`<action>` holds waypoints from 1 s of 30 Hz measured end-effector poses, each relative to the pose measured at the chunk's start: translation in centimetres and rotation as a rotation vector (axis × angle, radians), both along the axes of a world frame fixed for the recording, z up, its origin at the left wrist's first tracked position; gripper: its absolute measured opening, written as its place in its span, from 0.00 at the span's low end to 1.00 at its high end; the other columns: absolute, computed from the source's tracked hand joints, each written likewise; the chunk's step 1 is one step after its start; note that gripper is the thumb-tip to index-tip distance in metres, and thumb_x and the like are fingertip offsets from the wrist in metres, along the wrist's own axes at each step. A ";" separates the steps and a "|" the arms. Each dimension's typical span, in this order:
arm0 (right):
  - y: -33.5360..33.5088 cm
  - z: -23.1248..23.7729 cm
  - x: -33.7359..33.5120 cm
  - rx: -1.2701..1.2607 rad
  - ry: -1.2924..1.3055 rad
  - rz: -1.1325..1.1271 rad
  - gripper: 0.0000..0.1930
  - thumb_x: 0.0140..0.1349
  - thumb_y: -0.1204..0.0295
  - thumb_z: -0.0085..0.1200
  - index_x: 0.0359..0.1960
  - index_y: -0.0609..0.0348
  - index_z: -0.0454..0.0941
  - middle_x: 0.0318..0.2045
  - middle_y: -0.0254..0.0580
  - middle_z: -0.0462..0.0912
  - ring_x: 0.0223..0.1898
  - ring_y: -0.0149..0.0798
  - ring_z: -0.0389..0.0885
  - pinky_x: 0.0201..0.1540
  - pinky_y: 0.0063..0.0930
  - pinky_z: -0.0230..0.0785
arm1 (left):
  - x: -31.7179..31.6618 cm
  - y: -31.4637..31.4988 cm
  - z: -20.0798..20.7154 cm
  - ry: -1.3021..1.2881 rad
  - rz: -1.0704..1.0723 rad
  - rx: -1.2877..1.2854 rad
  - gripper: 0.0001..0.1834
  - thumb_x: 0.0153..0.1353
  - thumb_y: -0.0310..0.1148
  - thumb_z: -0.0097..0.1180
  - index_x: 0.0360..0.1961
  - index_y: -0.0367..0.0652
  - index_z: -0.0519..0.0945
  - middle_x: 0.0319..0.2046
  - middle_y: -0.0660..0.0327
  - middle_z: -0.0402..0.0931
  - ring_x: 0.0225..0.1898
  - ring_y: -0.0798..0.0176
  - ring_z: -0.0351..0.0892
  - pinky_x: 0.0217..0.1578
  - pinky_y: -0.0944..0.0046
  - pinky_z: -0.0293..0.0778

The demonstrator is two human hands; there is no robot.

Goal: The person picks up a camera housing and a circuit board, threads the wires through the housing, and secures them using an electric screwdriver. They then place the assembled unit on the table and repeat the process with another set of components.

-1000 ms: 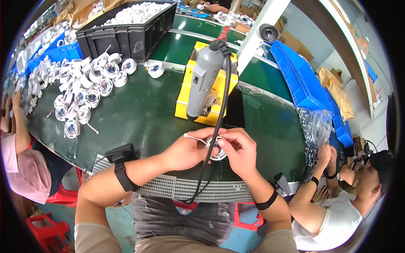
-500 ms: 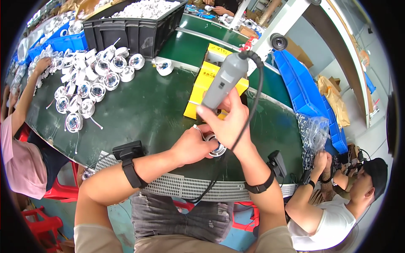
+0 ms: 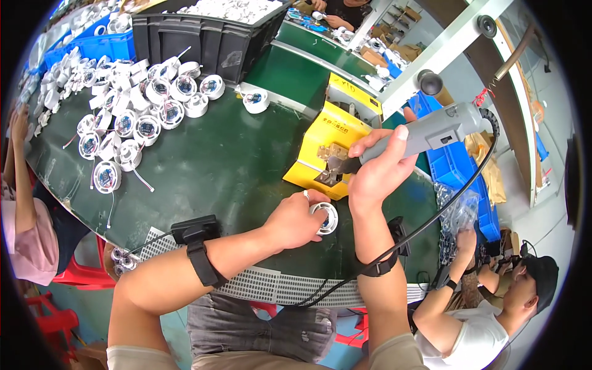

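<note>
My right hand (image 3: 381, 169) is wrapped round a grey corded electric screwdriver (image 3: 431, 131). The tool is tilted, its cable end up to the right and its dark nose down at the metal front plate of a yellow box-shaped screw feeder (image 3: 339, 126). Whether the tip touches the plate, I cannot tell. Low over the green table, my left hand (image 3: 293, 219) grips a round white housing (image 3: 332, 222) by its left side; the fingers cover part of it. A thin white wire end shows at those fingers.
Several white round housings with circuit boards and wires (image 3: 148, 127) are piled at the left. Behind them stands a black crate (image 3: 191, 43) of white parts. Blue bins (image 3: 447, 157) line the right. The screwdriver's cable (image 3: 456, 200) crosses my right forearm. Co-workers sit on both sides.
My right hand has swung the screwdriver from above the housing to the feeder's front, turning its cable end to the right. My left hand keeps the housing; more of its ring shows now.
</note>
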State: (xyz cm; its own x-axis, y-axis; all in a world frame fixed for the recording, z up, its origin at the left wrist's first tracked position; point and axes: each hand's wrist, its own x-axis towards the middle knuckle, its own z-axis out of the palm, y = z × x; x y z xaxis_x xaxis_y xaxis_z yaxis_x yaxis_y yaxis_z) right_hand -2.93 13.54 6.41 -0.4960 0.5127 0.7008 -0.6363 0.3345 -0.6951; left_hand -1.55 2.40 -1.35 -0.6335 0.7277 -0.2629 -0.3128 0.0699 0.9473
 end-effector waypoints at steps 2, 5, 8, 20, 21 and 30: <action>0.0 0.1 -0.2 0.009 -0.011 -0.010 0.21 0.71 0.63 0.38 0.58 0.66 0.59 0.16 0.39 0.69 0.13 0.31 0.68 0.18 0.25 0.64 | -0.1 0.0 0.2 0.001 -0.011 -0.015 0.18 0.64 0.28 0.50 0.54 0.30 0.71 0.43 0.54 0.76 0.40 0.64 0.81 0.37 0.66 0.84; 0.2 0.1 -0.3 -0.001 0.008 0.002 0.20 0.71 0.63 0.39 0.57 0.65 0.60 0.15 0.39 0.69 0.13 0.30 0.68 0.18 0.25 0.64 | -0.2 0.1 0.3 0.003 -0.024 -0.039 0.18 0.65 0.28 0.49 0.55 0.30 0.71 0.42 0.54 0.76 0.40 0.64 0.81 0.37 0.66 0.84; 0.3 -0.2 -0.5 0.000 -0.006 -0.003 0.20 0.70 0.63 0.40 0.56 0.65 0.60 0.16 0.39 0.69 0.13 0.31 0.68 0.18 0.25 0.64 | -0.3 0.1 0.2 -0.017 -0.020 -0.041 0.18 0.66 0.28 0.48 0.55 0.30 0.71 0.42 0.54 0.77 0.39 0.64 0.81 0.38 0.66 0.84; 0.3 -0.1 -0.1 -0.006 -0.027 0.022 0.19 0.71 0.61 0.37 0.53 0.64 0.61 0.16 0.40 0.68 0.13 0.33 0.67 0.18 0.27 0.64 | -0.5 0.0 0.3 0.000 0.016 -0.068 0.17 0.67 0.27 0.47 0.55 0.30 0.70 0.41 0.53 0.77 0.38 0.64 0.81 0.38 0.67 0.83; 0.3 -0.2 -0.1 -0.005 -0.024 0.033 0.19 0.71 0.61 0.37 0.53 0.64 0.61 0.16 0.41 0.68 0.13 0.33 0.67 0.18 0.27 0.64 | -0.6 0.0 0.2 -0.010 0.026 -0.059 0.17 0.67 0.27 0.47 0.55 0.30 0.70 0.40 0.53 0.77 0.38 0.64 0.81 0.38 0.67 0.83; 0.1 -0.2 0.0 0.017 -0.012 0.033 0.18 0.71 0.62 0.38 0.51 0.66 0.61 0.15 0.40 0.69 0.14 0.32 0.68 0.18 0.26 0.63 | -0.7 0.2 0.1 -0.020 0.063 -0.045 0.17 0.68 0.27 0.46 0.54 0.29 0.71 0.43 0.53 0.76 0.38 0.63 0.81 0.39 0.66 0.83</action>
State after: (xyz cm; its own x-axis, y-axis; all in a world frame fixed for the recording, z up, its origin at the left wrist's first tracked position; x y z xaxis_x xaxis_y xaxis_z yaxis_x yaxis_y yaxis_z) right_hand -2.88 13.62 6.18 -0.5206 0.4839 0.7034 -0.6391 0.3255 -0.6969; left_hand -2.26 2.60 -1.21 -0.6719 0.6740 -0.3069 -0.3363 0.0916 0.9373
